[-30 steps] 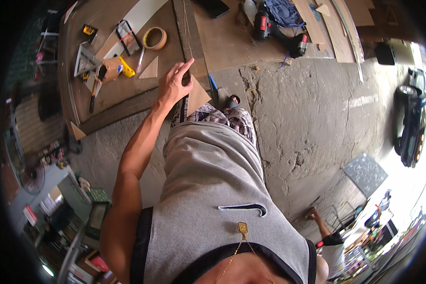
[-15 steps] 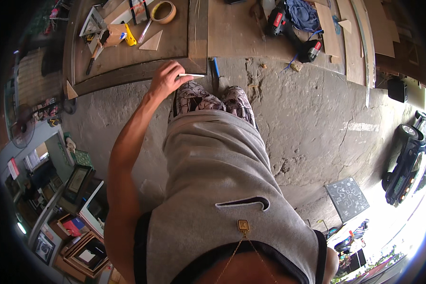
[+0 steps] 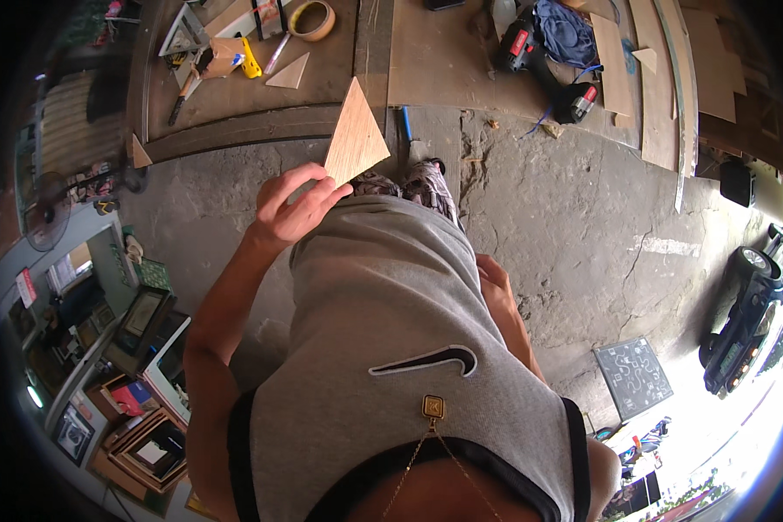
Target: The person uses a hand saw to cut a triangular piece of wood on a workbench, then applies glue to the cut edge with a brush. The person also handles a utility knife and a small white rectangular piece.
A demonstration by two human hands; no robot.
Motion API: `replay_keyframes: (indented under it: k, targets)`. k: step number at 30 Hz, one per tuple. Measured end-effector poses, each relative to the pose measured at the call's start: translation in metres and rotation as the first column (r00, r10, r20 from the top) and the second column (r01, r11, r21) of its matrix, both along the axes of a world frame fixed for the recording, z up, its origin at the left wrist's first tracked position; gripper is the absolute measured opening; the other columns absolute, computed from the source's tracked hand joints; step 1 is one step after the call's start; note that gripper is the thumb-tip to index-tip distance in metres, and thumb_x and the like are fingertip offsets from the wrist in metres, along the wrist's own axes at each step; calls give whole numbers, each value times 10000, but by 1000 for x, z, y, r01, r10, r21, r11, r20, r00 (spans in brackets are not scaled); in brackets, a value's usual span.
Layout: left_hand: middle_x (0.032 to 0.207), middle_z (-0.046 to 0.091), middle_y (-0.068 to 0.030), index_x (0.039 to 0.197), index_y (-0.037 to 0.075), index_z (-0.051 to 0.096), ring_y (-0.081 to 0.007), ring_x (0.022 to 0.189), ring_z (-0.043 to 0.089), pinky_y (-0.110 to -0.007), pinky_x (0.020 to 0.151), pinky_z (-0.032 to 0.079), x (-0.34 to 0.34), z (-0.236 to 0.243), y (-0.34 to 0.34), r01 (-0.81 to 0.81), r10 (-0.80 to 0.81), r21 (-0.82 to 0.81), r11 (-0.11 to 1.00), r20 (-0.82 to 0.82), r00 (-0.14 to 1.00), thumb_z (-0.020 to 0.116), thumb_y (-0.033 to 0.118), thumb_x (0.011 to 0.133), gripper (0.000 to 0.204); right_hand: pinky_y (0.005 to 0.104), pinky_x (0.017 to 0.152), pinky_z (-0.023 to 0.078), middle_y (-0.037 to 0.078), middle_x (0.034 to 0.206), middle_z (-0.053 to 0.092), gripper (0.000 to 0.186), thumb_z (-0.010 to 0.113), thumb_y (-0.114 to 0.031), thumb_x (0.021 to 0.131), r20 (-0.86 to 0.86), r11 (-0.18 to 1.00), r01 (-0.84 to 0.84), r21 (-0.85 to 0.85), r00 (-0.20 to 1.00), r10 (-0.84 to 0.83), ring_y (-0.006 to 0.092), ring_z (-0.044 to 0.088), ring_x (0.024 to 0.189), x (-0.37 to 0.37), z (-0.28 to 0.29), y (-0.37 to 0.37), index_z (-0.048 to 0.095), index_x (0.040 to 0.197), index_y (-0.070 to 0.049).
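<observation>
beyond the grey shirt (image 3: 383,291), wooden triangle (image 3: 358,139), pinched in left grip (image 3: 291,207)

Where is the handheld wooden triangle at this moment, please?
In the head view, the wooden triangle is just left of upper centre, held at its lower corner by the left hand, with its tip overlapping the brown work surface.

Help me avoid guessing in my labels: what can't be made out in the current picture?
Right hand: head view, partly hidden by the grey tank top; whether it holds anything is unclear.
Wooden triangle: head view, gripped corner covered by the fingers of the left hand.
Black object: head view, cut off by the upper edge.
Gold pendant: head view, marking too small.
</observation>
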State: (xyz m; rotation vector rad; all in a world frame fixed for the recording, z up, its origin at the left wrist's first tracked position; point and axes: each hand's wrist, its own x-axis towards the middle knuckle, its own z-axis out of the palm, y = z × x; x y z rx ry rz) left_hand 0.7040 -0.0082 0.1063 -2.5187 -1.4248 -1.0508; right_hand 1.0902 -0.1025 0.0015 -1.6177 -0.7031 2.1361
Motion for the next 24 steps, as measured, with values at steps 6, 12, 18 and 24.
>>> replay_keyframes:
  k: [6, 12, 18, 24]
  targets:
    - [1003, 661, -120, 858, 35, 628, -224, 832, 678, -314, 652, 567, -18, -26, -1, -110, 149, -139, 984, 309, 939, 888, 84, 657, 333, 336, 711, 516, 103, 839, 705, 193, 598, -87, 806, 570, 967, -217, 132, 815, 105, 217, 668, 769, -9, -22, -25, 648, 954, 27]
    - [994, 674, -125, 789, 40, 600, -266, 862, 676, -336, 705, 553, -45, -100, 34, -100, 196, -241, 965, 416, 888, 860, 88, 688, 283, 337, 696, 519, 117, 822, 713, 282, 605, -192, 828, 677, 965, 194, 178, 688, -263, 203, 670, 760, -39, -157, 20, 698, 1012, -1]
    - [1037, 668, -109, 808, 37, 608, -256, 875, 679, -334, 716, 542, -60, -155, 63, 101, 44, -335, 937, 399, 916, 830, 86, 714, 246, 265, 636, 471, 30, 879, 684, 234, 723, -141, 825, 184, 781, 190, 596, 914, -362, 132, 631, 772, -168, -84, 152, 681, 1031, -38]
    - [1071, 654, -67, 959, 70, 654, -287, 950, 661, -377, 771, 552, -75, -165, 59, 84, 57, -426, 901, 308, 950, 782, 110, 727, 268, 368, 814, 521, 141, 1013, 665, 388, 783, -131, 725, 580, 627, -412, 661, 811, -79, 274, 648, 903, -241, -38, 169, 676, 1088, -44]
